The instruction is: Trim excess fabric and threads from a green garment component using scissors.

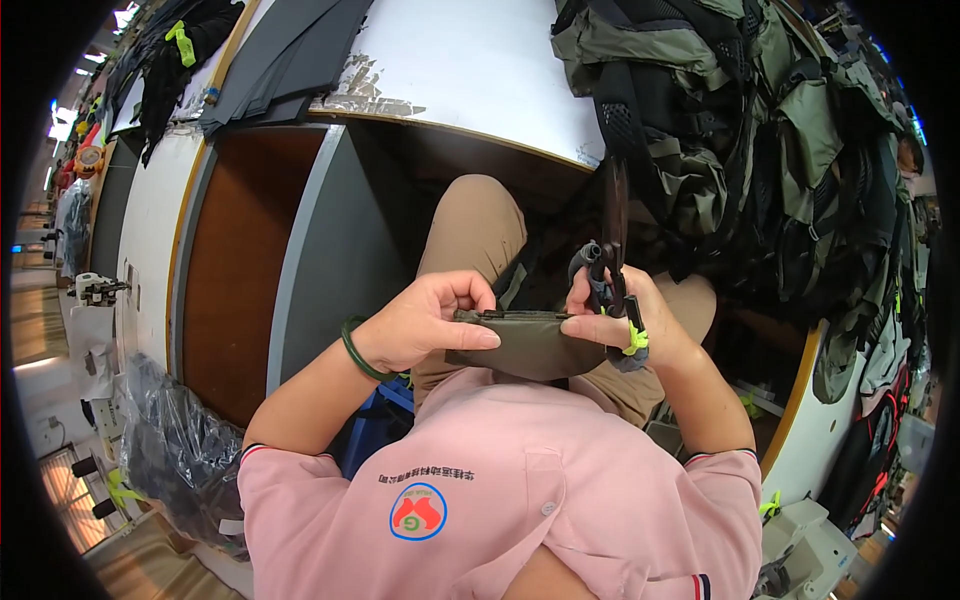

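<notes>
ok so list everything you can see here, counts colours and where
fabric piece: 1, olive, held over the lap
scissors: 1, black, in the right hand, blades up
backpacks: a pile, olive and black, on the right
dark sheets: a stack, grey, top left on the table
table: 1, white top, ahead
bracelet: 1, green, left wrist
shirt: 1, pink
left hand: gripping the fabric's left end
right hand: pinching its right end, holding scissors

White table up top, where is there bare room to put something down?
The white table is bare between the dark grey fabric sheets on the left and the heap of olive-green backpacks on the right. The right side is crowded with bags.
</notes>
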A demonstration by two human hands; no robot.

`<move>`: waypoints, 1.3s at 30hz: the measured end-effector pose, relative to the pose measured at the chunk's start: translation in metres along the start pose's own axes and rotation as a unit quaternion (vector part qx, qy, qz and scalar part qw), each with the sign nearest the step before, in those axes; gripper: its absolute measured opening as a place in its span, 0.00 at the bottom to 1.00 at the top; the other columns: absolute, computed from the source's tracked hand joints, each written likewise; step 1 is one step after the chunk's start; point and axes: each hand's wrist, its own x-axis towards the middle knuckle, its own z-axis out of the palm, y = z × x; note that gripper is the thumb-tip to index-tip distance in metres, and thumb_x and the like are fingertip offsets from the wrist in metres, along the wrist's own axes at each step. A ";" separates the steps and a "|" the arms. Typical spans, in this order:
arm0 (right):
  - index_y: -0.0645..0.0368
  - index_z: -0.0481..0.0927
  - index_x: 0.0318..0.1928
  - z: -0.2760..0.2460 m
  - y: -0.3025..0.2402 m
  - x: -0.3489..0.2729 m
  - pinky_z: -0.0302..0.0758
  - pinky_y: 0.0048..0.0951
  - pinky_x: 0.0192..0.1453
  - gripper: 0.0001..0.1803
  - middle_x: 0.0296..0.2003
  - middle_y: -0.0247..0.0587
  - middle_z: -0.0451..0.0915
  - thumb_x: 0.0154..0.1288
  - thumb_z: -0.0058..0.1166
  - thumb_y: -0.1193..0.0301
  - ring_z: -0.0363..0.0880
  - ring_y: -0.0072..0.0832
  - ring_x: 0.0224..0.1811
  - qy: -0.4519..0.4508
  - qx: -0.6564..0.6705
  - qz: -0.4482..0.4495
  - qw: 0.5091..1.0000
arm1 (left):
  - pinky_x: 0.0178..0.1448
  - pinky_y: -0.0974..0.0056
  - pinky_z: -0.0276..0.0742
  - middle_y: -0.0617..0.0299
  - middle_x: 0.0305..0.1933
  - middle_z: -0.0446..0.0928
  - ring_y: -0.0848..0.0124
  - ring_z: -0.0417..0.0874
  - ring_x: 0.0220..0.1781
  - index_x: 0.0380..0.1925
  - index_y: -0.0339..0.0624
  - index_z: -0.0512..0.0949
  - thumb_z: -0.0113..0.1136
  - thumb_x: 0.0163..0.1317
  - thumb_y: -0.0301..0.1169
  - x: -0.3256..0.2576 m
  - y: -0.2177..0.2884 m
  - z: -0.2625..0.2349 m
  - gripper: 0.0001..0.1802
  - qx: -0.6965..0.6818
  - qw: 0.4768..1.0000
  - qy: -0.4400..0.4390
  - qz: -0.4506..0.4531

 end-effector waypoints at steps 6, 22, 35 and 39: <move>0.60 0.73 0.32 -0.014 -0.011 -0.007 0.71 0.27 0.34 0.22 0.29 0.35 0.77 0.47 0.77 0.69 0.75 0.21 0.31 0.041 -0.253 -0.004 0.967 | 0.47 0.74 0.75 0.67 0.37 0.77 0.81 0.77 0.39 0.37 0.40 0.76 0.70 0.56 0.21 0.000 0.003 0.001 0.13 -0.040 0.999 0.009 -0.035; 0.59 0.76 0.29 -0.034 -0.040 -0.006 0.69 0.36 0.45 0.29 0.25 0.42 0.76 0.39 0.75 0.50 0.77 0.40 0.34 -0.045 -0.585 -0.102 0.803 | 0.47 0.72 0.76 0.67 0.38 0.78 0.80 0.78 0.40 0.37 0.39 0.77 0.71 0.56 0.21 0.003 0.004 0.009 0.12 -0.011 0.999 0.006 -0.046; 0.59 0.78 0.29 -0.033 -0.031 -0.010 0.74 0.40 0.42 0.27 0.22 0.44 0.77 0.41 0.75 0.51 0.79 0.45 0.30 -0.047 -0.583 -0.098 0.805 | 0.47 0.73 0.75 0.67 0.37 0.78 0.80 0.77 0.39 0.37 0.38 0.78 0.71 0.56 0.22 0.004 0.001 0.007 0.11 0.022 0.999 0.006 -0.032; 0.59 0.77 0.30 -0.027 -0.036 -0.009 0.74 0.39 0.42 0.27 0.22 0.44 0.77 0.40 0.75 0.51 0.79 0.45 0.30 -0.041 -0.571 -0.110 0.812 | 0.46 0.73 0.76 0.66 0.37 0.78 0.79 0.78 0.39 0.36 0.37 0.78 0.71 0.55 0.21 0.005 0.001 0.010 0.11 0.013 0.999 -0.001 -0.036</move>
